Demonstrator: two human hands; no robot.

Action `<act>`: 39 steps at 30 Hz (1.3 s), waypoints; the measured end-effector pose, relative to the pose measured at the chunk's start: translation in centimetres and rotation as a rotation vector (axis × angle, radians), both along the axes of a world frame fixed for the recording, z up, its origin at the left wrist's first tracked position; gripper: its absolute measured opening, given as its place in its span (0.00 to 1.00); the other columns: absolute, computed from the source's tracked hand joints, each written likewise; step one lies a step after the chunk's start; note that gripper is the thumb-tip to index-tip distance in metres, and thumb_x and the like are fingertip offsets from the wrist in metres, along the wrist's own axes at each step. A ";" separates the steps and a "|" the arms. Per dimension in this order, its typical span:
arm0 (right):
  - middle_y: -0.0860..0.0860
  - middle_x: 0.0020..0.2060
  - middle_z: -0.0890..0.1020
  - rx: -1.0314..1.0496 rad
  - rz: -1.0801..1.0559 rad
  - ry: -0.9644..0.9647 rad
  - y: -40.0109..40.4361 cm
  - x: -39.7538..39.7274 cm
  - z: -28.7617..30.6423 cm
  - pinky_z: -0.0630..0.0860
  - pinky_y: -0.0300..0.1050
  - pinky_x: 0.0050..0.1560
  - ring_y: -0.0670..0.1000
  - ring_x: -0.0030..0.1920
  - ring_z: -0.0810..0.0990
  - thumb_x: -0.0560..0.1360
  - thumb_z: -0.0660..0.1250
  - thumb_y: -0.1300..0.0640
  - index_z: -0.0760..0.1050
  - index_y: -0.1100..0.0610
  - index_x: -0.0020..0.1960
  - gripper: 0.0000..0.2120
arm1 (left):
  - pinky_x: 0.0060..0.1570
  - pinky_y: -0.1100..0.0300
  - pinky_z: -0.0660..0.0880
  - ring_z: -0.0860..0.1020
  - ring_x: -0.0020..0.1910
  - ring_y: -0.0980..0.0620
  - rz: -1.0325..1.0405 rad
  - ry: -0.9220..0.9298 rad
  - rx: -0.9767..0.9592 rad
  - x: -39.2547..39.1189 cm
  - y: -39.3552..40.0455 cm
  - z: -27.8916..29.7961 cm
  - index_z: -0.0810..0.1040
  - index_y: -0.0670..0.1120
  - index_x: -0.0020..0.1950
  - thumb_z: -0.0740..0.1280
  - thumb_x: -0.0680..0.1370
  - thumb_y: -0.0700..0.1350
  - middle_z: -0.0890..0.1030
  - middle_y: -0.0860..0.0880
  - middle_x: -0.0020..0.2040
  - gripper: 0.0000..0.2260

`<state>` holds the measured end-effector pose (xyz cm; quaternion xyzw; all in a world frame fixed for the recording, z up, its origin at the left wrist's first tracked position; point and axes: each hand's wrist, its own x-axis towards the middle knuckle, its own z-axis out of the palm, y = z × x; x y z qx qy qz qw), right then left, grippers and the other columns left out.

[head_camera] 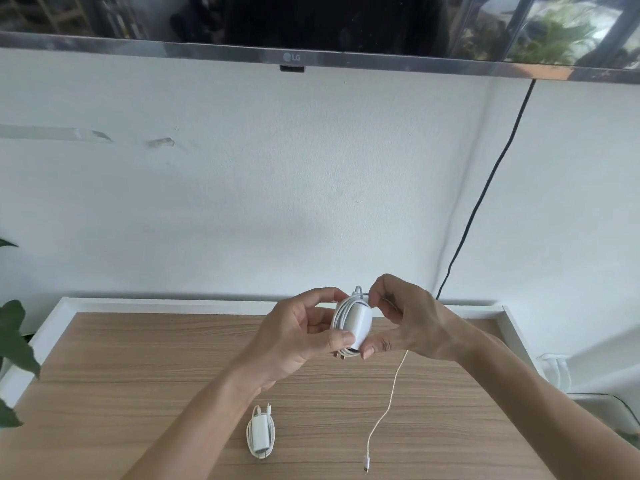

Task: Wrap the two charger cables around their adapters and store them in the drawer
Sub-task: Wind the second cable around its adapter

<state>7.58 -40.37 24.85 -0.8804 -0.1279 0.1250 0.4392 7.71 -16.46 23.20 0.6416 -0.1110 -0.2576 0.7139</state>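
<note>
My left hand (298,336) grips a white adapter (356,322) above the wooden table top (138,375), thumb and fingers curled round it. Several turns of its white cable lie around the adapter. My right hand (405,322) pinches the cable at the adapter's upper right. The loose cable end (384,414) hangs down to the table, its plug (366,466) lying near the front edge. A second, smaller white adapter (260,434) with its cable coiled around it lies on the table below my left forearm. No drawer is in view.
A white raised rim (52,327) frames the table top. A television (311,26) hangs on the white wall above, with a black cord (485,188) running down at the right. Green plant leaves (15,341) reach in at the left edge.
</note>
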 end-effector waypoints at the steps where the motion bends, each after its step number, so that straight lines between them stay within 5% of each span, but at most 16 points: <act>1: 0.39 0.29 0.67 0.013 -0.013 -0.002 -0.2 0.1 0.1 0.60 0.35 0.32 0.43 0.32 0.60 0.59 0.86 0.46 0.73 0.48 0.48 0.27 | 0.47 0.57 0.80 0.85 0.46 0.45 -0.004 0.008 -0.009 -0.1 0.1 -0.1 0.82 0.50 0.61 0.77 0.71 0.37 0.87 0.38 0.52 0.20; 7: 0.38 0.27 0.67 0.089 -0.054 0.036 -1.2 1.0 -0.1 0.61 0.37 0.33 0.44 0.32 0.61 0.62 0.84 0.44 0.75 0.44 0.41 0.18 | 0.46 0.56 0.80 0.85 0.47 0.46 -0.037 0.084 -0.062 -0.4 0.9 -0.8 0.82 0.47 0.61 0.79 0.66 0.40 0.87 0.39 0.54 0.24; 10: 0.40 0.28 0.69 0.146 -0.051 0.065 -1.4 1.2 -0.4 0.64 0.40 0.36 0.47 0.33 0.64 0.72 0.79 0.51 0.79 0.47 0.42 0.09 | 0.45 0.57 0.79 0.83 0.46 0.47 -0.055 0.091 -0.059 -0.6 1.3 -1.2 0.81 0.44 0.62 0.79 0.66 0.39 0.86 0.42 0.52 0.24; 15: 0.50 0.37 0.79 0.196 -0.106 0.053 -1.7 1.4 -0.8 0.70 0.37 0.41 0.47 0.38 0.72 0.80 0.71 0.57 0.81 0.51 0.48 0.03 | 0.47 0.55 0.79 0.83 0.48 0.48 -0.046 0.098 -0.045 -0.6 2.0 -1.4 0.81 0.46 0.61 0.81 0.65 0.38 0.86 0.43 0.52 0.25; 20: 0.66 0.43 0.80 0.121 -0.187 -0.027 -1.4 2.2 -0.9 0.70 0.47 0.42 0.51 0.38 0.71 0.80 0.72 0.54 0.81 0.47 0.45 0.06 | 0.46 0.57 0.78 0.82 0.46 0.49 -0.052 0.084 -0.008 -0.8 1.4 -1.4 0.81 0.47 0.61 0.79 0.65 0.39 0.86 0.45 0.50 0.25; 24: 0.64 0.35 0.74 0.112 -0.197 -0.081 -1.6 2.7 -0.1 0.66 0.43 0.34 0.48 0.32 0.65 0.80 0.72 0.54 0.80 0.49 0.44 0.06 | 0.44 0.55 0.77 0.81 0.44 0.47 -0.038 0.081 0.004 -0.7 1.0 -1.3 0.80 0.47 0.59 0.78 0.65 0.39 0.86 0.44 0.50 0.24; 27: 0.69 0.40 0.77 0.097 -0.205 -0.103 -1.6 3.0 0.4 0.65 0.39 0.32 0.48 0.32 0.65 0.80 0.72 0.55 0.80 0.51 0.44 0.06 | 0.43 0.56 0.78 0.81 0.43 0.47 -0.023 0.086 -0.011 -0.5 1.1 -1.2 0.80 0.45 0.60 0.78 0.63 0.39 0.86 0.44 0.48 0.26; 34: 0.68 0.45 0.81 0.090 -0.218 -0.107 -1.8 3.4 0.3 0.67 0.39 0.35 0.49 0.34 0.67 0.79 0.73 0.53 0.81 0.46 0.42 0.07 | 0.45 0.57 0.79 0.83 0.46 0.47 0.002 0.132 -0.134 -0.7 1.6 -1.4 0.82 0.48 0.61 0.79 0.65 0.38 0.86 0.40 0.52 0.25; 39: 0.61 0.36 0.77 0.107 -0.222 -0.066 -2.0 2.9 -0.9 0.67 0.39 0.35 0.48 0.34 0.67 0.79 0.73 0.53 0.81 0.49 0.43 0.06 | 0.44 0.59 0.80 0.84 0.45 0.47 0.050 0.170 -0.224 -0.5 1.8 -1.1 0.83 0.49 0.60 0.81 0.63 0.37 0.86 0.41 0.50 0.26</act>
